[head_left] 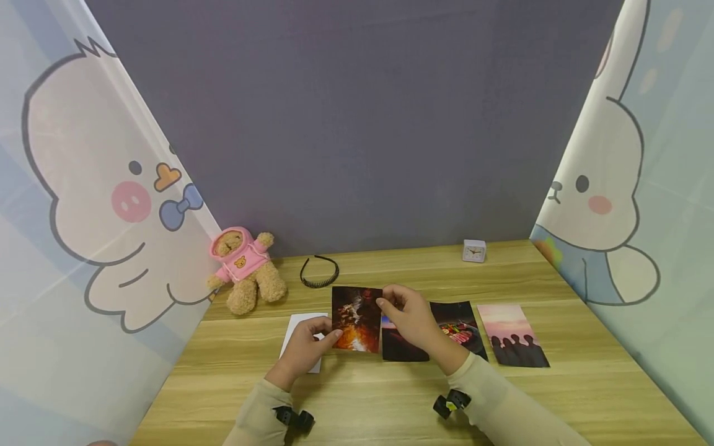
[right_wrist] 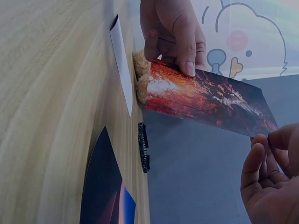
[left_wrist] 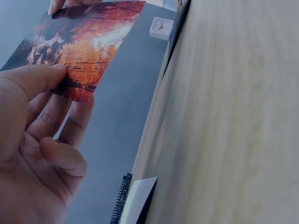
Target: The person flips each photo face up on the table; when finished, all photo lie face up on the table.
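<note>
A photo print with dark and fiery orange tones (head_left: pixel 357 319) is held up above the table between both hands. The left hand (head_left: pixel 308 342) pinches its lower left edge, thumb on the printed face, as the left wrist view shows. At the upper right corner, the right hand (head_left: pixel 411 314) pinches the print between thumb and fingers. Behind and below the left hand lies a white card (head_left: pixel 315 365), partly covered. On the table to the right are a dark print with a blue strip (head_left: pixel 404 351), a print of grilled food (head_left: pixel 460 331) and a pink sunset print with silhouettes (head_left: pixel 513 334).
A teddy bear in a pink hoodie (head_left: pixel 243 266) sits at the back left. Beside it lies a black toothed headband (head_left: pixel 320 285). A small white clock (head_left: pixel 474 251) stands at the back right. Grey and cartoon-printed panels enclose the wooden table (head_left: pixel 379 409).
</note>
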A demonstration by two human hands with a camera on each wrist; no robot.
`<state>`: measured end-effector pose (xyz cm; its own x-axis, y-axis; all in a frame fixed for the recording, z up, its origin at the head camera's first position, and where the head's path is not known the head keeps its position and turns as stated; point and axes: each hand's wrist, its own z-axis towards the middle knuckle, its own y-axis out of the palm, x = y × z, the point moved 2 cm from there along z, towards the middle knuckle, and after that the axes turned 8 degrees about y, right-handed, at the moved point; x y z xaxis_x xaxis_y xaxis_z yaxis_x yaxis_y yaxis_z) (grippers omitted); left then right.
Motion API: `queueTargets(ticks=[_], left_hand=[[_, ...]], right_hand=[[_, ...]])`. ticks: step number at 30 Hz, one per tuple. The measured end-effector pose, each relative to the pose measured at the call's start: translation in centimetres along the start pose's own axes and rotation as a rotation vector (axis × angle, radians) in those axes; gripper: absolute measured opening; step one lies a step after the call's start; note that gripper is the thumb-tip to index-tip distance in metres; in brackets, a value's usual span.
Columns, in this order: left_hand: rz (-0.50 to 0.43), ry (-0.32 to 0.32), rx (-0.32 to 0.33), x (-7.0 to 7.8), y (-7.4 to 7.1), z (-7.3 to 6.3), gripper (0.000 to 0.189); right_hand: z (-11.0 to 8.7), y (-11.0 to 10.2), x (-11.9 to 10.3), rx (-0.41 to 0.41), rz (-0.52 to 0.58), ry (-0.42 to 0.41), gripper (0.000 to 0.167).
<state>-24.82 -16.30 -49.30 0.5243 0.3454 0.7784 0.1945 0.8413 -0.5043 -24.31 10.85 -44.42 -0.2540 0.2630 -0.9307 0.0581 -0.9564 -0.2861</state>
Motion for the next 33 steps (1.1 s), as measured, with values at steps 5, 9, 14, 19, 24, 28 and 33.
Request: queueTargets(ticks=[5,9,14,19,24,28,33], left_hand=[[0.005,-0.019,0.054,-0.05,-0.09,-0.08,0.008],[-0.026,-0.031,0.118,-0.07,-0.11,-0.11,0.006],[-0.056,-0.052,0.179,0.04,0.00,-0.10,0.004],[-0.021,-0.058,0.215,0.18,0.27,0.03,0.003],[-0.018,0.002,0.192,0.04,0.14,0.06,0.003],[-0.044,0.033,0.160,0.22,0.01,-0.03,0.005],[-0.058,0.063,0.131,0.22,-0.09,-0.06,0.004]], right_hand=[[0.04,-0.06,-0.06,-0.006,0.017,0.004,0.008],[0.06,-0.12,-0.24,-0.002,0.014,0.011,0.008],[0.06,-0.13,-0.39,-0.006,-0.008,0.031,0.017],[0.16,-0.13,-0.12,-0.029,0.004,0.034,0.021],[0.23,-0.15,-0.14,-0.047,-0.008,0.026,0.026],[0.12,-0.18,-0.22,-0.059,-0.068,0.035,0.030],[0.11,-0.11,-0.20,-0.075,-0.107,0.023,0.030]])
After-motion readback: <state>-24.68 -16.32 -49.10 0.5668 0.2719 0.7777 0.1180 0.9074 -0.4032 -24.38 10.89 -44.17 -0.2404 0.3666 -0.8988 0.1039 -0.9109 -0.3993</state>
